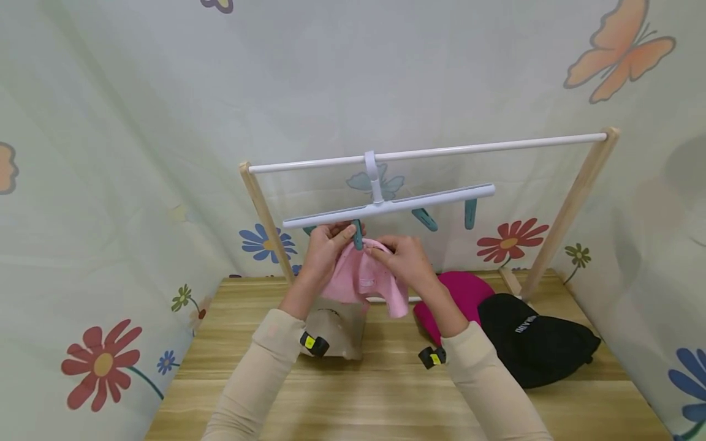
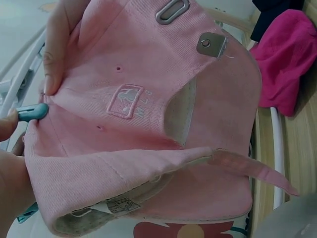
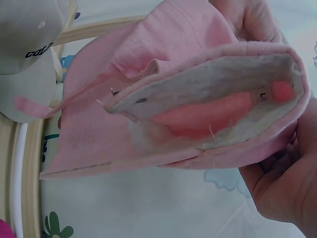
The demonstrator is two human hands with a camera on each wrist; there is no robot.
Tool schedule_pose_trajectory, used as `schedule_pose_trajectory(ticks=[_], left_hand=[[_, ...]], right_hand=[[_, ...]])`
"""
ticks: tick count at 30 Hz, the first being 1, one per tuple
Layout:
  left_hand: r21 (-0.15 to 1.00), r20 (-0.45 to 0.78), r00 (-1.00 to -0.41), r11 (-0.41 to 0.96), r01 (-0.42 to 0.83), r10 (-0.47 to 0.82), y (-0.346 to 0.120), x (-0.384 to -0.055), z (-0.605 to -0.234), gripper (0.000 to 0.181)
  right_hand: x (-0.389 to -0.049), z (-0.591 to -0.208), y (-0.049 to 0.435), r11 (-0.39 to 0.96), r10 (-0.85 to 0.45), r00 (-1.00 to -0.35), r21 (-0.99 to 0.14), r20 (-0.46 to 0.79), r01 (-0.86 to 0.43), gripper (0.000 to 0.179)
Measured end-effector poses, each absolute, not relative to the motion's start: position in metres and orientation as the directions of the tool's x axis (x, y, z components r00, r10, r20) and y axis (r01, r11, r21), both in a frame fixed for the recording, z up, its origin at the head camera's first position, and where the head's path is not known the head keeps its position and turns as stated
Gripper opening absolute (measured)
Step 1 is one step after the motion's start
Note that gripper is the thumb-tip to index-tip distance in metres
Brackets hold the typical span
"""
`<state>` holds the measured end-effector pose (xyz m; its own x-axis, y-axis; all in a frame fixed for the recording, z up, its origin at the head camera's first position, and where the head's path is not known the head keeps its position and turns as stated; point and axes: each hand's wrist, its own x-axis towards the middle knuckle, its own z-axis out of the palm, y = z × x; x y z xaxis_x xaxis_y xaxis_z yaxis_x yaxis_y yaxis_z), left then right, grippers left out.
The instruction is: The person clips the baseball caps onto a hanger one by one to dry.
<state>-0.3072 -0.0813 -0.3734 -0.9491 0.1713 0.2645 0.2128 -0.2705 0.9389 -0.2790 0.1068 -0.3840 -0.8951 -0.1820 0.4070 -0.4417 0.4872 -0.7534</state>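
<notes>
Fingers of the left hand (image 1: 324, 252) pinch the teal clip (image 1: 358, 236), thumb pressed on its side, as I watch over the head feed! And the right hand (image 1: 407, 260) grips too: thumb and fingers grasp the pink baseball cap (image 1: 343, 283) along the folded top of its crown, just beside that clip. What a spot for the cap, up in the air below the white hanger (image 1: 430, 200), between both hands, above the wooden table (image 1: 353, 407)! My left wrist feed puts the clip's tip right against the pink fabric; whether it bites, I can't tell. Look at the detail: a square embroidered patch (image 2: 125, 101), a metal buckle (image 2: 173, 11), and the strap (image 2: 257, 171) dangling loose, apart from that buckle. Over to my right wrist feed, and there's the pale sweatband (image 3: 228, 74) inside the rim! Overhead, the hanger hooks onto the white rail (image 1: 469, 149) of the rack, tilted, higher at its right end, with two more teal clips on that side. Down on the table, a beige cap (image 1: 331, 334) sits partly behind the left forearm, while to the right a black cap (image 1: 532, 349) overlaps a magenta cap (image 1: 463, 294).
</notes>
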Motion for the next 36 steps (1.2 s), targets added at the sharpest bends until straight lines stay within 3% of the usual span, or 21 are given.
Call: schedule_pose_trajectory(ticks=[36], left_hand=[[0.942, 0.258, -0.955, -0.259, 0.214, 0.149, -0.081, -0.304, -0.381, 0.03]], right_hand=[[-0.269, -0.39, 0.107, 0.492, -0.192, -0.901, -0.756, 0.389, -0.432, 0.028]])
